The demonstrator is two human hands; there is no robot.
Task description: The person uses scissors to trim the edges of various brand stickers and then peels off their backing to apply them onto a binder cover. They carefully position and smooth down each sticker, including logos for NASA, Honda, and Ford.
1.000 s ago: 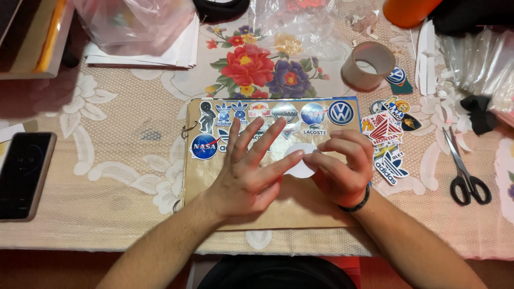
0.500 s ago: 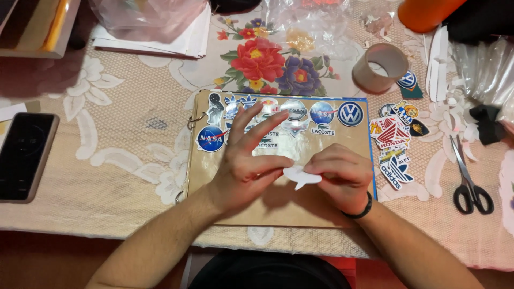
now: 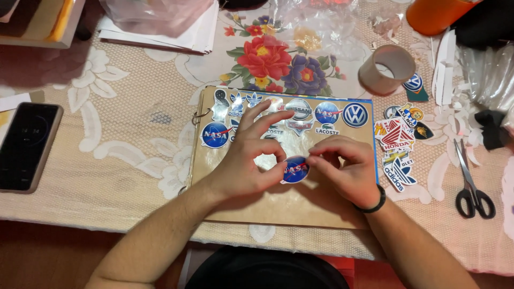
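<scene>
Both hands pinch a round blue sticker [image 3: 295,169] over a brown board [image 3: 332,206]. The left hand [image 3: 243,163] grips its left edge, other fingers spread; the right hand [image 3: 348,168] grips its right edge. Scissors [image 3: 471,184] lie well apart.

Both forearms reach in from the near edge. The left hand [image 3: 243,163] pinches thumb to forefinger, other fingers fanned. The right hand [image 3: 345,168] curls, fingertips pinched, meeting the left.

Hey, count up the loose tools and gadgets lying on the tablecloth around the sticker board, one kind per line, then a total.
Tape roll: 1
Scissors: 1
Phone: 1
Total: 3
</scene>
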